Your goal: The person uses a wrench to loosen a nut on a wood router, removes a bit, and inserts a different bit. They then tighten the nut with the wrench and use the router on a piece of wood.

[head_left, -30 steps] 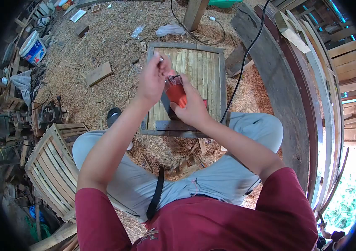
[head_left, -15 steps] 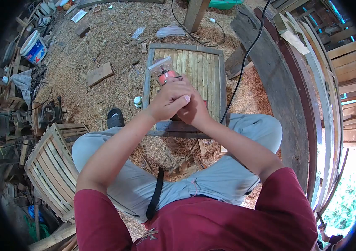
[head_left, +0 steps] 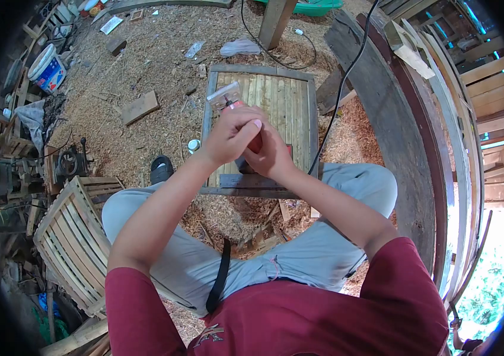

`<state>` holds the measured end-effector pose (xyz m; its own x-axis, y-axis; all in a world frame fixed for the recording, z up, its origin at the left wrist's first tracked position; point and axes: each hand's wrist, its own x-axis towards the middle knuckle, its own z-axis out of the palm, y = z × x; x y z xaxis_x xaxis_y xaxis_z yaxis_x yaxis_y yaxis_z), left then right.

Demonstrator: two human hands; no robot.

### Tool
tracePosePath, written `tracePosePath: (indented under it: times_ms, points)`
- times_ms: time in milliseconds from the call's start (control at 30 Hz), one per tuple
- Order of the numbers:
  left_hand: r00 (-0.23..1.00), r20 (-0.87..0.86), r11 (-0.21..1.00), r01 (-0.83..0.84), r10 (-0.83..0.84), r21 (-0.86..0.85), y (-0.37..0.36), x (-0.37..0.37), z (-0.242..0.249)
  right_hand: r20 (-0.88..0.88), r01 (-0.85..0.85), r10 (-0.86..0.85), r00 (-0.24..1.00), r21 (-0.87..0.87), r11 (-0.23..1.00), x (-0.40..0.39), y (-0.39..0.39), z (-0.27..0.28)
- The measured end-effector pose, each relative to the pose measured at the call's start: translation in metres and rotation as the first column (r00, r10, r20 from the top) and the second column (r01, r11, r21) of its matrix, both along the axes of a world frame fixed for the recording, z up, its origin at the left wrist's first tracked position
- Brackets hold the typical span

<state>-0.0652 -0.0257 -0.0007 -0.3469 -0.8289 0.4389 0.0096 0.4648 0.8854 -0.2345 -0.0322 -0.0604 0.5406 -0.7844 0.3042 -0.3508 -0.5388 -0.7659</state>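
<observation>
Both my hands are wrapped round a red trim router (head_left: 232, 106) above a slatted wooden stool top (head_left: 290, 101). Its clear plastic base (head_left: 224, 94) points up and to the left, away from me. My left hand (head_left: 234, 135) lies over the front of the body, closed, with its thumb across the top. Closed as well, my right hand (head_left: 274, 155) grips the rear part from the right side. Most of the router's body is hidden beneath my fingers. A dark wooden strip (head_left: 249, 181) rests at the stool's near edge, below my wrists.
A black cable (head_left: 338, 101) runs down along the right of the stool. Long planks (head_left: 382, 113) lean at the right. A small white-capped bottle (head_left: 194, 146) and a wood offcut (head_left: 140, 108) sit on the shavings at left. A slatted wooden piece (head_left: 71, 243) stands near my left knee.
My hands and the router have shifted slightly to the left. Less of the red body shows now, and the clear base has turned a little.
</observation>
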Motion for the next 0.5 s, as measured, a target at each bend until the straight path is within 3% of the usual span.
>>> tracePosePath:
  times_ms: [67,133,200,233,300,367,400,500]
  points:
    - [0.992,0.125,0.958,0.025,0.012,-0.287,0.000,-0.006,0.002,-0.074,-0.087,0.085,0.994,-0.026,0.996,-0.001,-0.006,0.002]
    - [0.991,0.135,0.946,0.060,-0.017,-0.320,0.006,-0.013,0.005,-0.155,-0.121,0.100,0.983,-0.133,0.984,-0.004,-0.005,0.000]
    - [0.994,0.107,0.936,0.056,-0.019,-0.349,0.007,-0.015,0.009,-0.109,-0.061,0.054,0.993,-0.059,0.996,-0.003,-0.001,-0.002]
    - [0.999,0.002,0.975,-0.031,0.032,-0.220,0.007,-0.012,0.011,-0.028,-0.002,0.004,1.000,0.095,0.996,-0.002,0.001,-0.004]
    - [0.969,-0.184,0.985,-0.156,0.167,0.072,0.006,-0.001,0.012,0.044,0.084,-0.095,0.995,0.212,0.974,-0.002,0.008,-0.006]
    - [0.875,-0.370,0.929,-0.199,0.312,0.313,-0.013,0.018,0.003,0.049,0.152,-0.159,0.986,0.132,0.980,0.000,0.014,0.007]
    - [0.842,-0.419,0.913,-0.189,0.340,0.360,-0.021,0.026,0.002,-0.114,0.143,-0.119,0.986,0.227,0.963,-0.001,0.012,0.021]
    - [0.748,-0.530,0.877,-0.145,0.400,0.458,-0.038,0.040,0.003,-0.103,0.143,-0.126,0.987,0.180,0.973,0.001,0.011,0.017]
